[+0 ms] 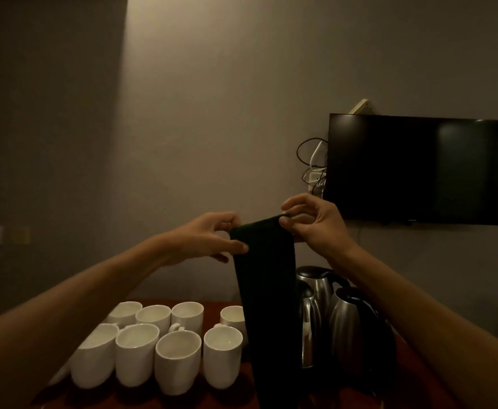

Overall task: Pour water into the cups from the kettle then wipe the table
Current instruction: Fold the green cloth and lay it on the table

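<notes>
Head view, dim rm. Dark red-brown wooden table [212, 308] fills the bottom of frame; near edge not seen. Eight white ceramic cups [178, 355] stand upright in two close rows on its left half. Can't tell if there's water in them, light too low. Long dark cloth strip [267, 290] hangs mid-frame and drops out of view in front of the cups. Three stainless-steel kettles [351, 329] w/ black lids are grouped on the right half, twd far edge. Above them, left hand [209, 237] pinches the cloth's top left corner, fingers curled. Right hand [315, 222] pinches the top right corner btwn thumb & forefinger, other fingers loosely bent. Black wall TV [416, 169] behind. Judgement: pouring prob. done, wiping not begun, whole tabletop left.
</notes>
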Demonstrator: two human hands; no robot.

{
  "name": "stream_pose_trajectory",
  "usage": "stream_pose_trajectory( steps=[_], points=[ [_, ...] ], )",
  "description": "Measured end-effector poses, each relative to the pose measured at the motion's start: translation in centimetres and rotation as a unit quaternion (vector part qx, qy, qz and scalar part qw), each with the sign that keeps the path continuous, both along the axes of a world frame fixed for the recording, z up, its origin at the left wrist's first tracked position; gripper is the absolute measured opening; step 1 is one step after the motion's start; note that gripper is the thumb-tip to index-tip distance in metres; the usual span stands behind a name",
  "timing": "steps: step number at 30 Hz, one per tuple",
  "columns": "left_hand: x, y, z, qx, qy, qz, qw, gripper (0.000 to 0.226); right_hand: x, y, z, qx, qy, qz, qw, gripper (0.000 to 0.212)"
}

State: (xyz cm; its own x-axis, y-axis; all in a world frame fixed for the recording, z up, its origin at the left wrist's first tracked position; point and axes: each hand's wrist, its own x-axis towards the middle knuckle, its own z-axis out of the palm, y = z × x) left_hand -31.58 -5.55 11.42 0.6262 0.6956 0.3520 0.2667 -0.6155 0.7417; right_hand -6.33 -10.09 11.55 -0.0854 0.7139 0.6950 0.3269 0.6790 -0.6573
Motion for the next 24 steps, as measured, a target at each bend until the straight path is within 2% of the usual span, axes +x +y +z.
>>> stream_pose_trajectory(
  steps=[3,5,9,12,20,24],
  points=[
    [-0.4,0.0,1.4,-0.032,0.073,-0.002,0.997,0.029,0.7,0.1,0.0,-0.006,-0.02,-0.022,1.0,0.02],
    [-0.4,-0.2,2.0,-0.028,0.085,-0.001,0.996,0.027,1.0,0.1,0.0,-0.004,-0.036,-0.03,0.999,0.02],
    [0.6,-0.3,1.9,0.017,0.023,0.013,1.0,0.02,1.4,0.3,0.3,-0.001,-0.05,-0.054,0.997,0.02],
    [1.4,-0.3,1.8,0.036,-0.007,0.039,0.999,0.023,1.7,0.5,0.6,-0.015,-0.054,-0.073,0.996,0.021],
    [2.1,-1.4,0.8,0.053,0.014,0.075,0.996,0.02,1.3,-1.4,-0.6,-0.052,-0.023,-0.09,0.994,0.021],
    [1.9,-3.0,-0.5,0.038,0.021,0.077,0.996,0.019,1.1,-3.1,-1.5,-0.079,-0.04,-0.085,0.992,0.022]
  ],
)
